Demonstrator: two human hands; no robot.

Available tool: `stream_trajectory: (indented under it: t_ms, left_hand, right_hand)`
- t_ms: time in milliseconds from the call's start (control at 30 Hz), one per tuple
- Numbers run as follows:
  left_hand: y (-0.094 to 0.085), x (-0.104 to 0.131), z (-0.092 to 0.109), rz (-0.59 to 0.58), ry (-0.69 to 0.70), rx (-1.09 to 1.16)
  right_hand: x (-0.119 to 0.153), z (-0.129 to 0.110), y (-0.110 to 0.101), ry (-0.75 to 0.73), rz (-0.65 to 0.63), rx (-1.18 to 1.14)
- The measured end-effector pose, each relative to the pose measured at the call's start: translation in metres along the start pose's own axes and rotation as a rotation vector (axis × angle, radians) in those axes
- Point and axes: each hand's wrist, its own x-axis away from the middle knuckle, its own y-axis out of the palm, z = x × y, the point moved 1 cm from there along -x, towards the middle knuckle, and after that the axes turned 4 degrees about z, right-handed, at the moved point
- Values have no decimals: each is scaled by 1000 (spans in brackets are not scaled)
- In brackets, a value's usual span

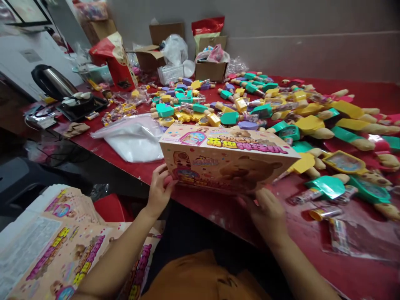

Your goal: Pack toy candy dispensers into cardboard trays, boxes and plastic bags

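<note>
Between my hands is a printed cardboard box (229, 160), peach-coloured with a bear picture and yellow and pink lettering, tilted at the front edge of the red table. My left hand (160, 189) grips its lower left corner, thumb on the near face and fingers around the side. At the lower right, my right hand (265, 214) is closed on the bottom edge; some of its fingers are hidden beneath the box. Right behind and to the right of it lie many plastic toys (309, 125) in yellow, green, purple and pink with tan handles.
Flattened printed cartons (62, 250) are stacked at the lower left beside a red stool (113, 207). Clear plastic bags (131, 137) lie left of the box. Further back stand a kettle (56, 81), a red and cream bag (115, 62) and open cardboard boxes (211, 70).
</note>
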Motion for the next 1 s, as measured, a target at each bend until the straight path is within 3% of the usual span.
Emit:
stream_trajectory:
  t_ms: [267,567,700,867,1000]
  left_hand:
    - [16,1,-21,-73,45,142]
    - [19,-3,-23,-43,107,132]
    - [17,-2,-23,-58,55,134]
    - [4,-8,-21,-143,-15,155]
    - [-1,-13,-14,-163,-17,103]
  right_hand:
    - [3,0,8,19,7,177]
    - [2,9,12,-17,7,149]
    - [-1,8,11,75,9,117]
    - [-7,12,7,194,-133,-104]
    - [-3,19,14,327,-167,-217]
